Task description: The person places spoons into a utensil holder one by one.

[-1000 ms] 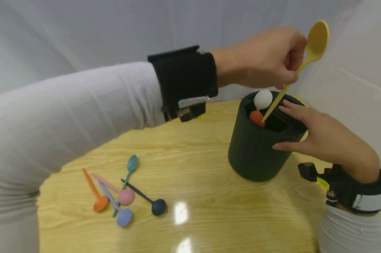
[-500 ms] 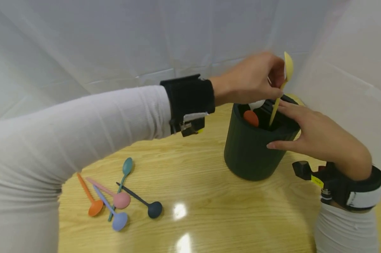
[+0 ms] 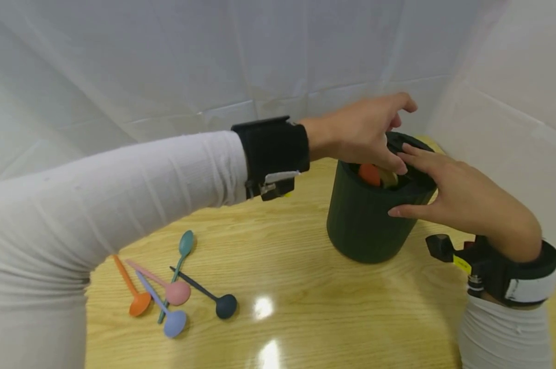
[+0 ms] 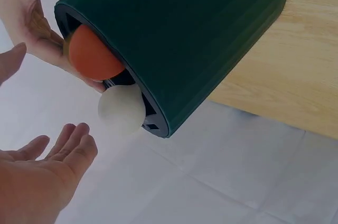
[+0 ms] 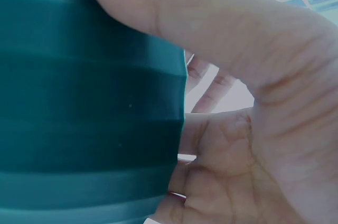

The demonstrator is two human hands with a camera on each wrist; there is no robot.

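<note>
The yellow spoon [image 3: 389, 178] has dropped into the holder [image 3: 370, 220], released.

Cup [image 3: 368, 225] mouth crowded: left hand [image 3: 363, 134] hovers over the rim, right hand [image 3: 458, 197] clasps rim and far side; spoon bowls stick up inside. Approach from the near-left side of the cup is free. Wide bare desk [image 3: 315, 302] between the cup and loose spoons [image 3: 172, 287] at left. Curtain close behind.
</note>
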